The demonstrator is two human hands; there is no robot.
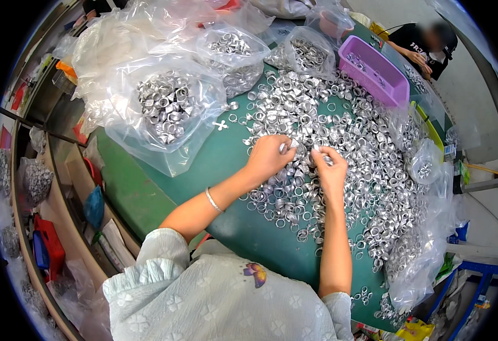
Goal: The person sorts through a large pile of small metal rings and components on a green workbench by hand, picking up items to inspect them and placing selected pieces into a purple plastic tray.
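Silver-coloured metal rings (374, 176) lie in a wide, loose heap on the green table (240, 227). Over the heap's near-left part, my left hand (266, 159) is curled closed, with a ring (283, 149) showing between thumb and fingers. A short gap to its right, my right hand (331, 170) is closed in a pinch on a small silver ring, partly covered by the fingers. The two hands are apart. Several rings lie right under and between them.
Clear plastic bags full of rings (166, 105) stand at the far left and back. A purple basket (377, 74) holds a few rings at the back right. Plastic sheeting (413, 278) lies along the right edge. Across the table sits another person (425, 51). Shelves (67, 187) line the left.
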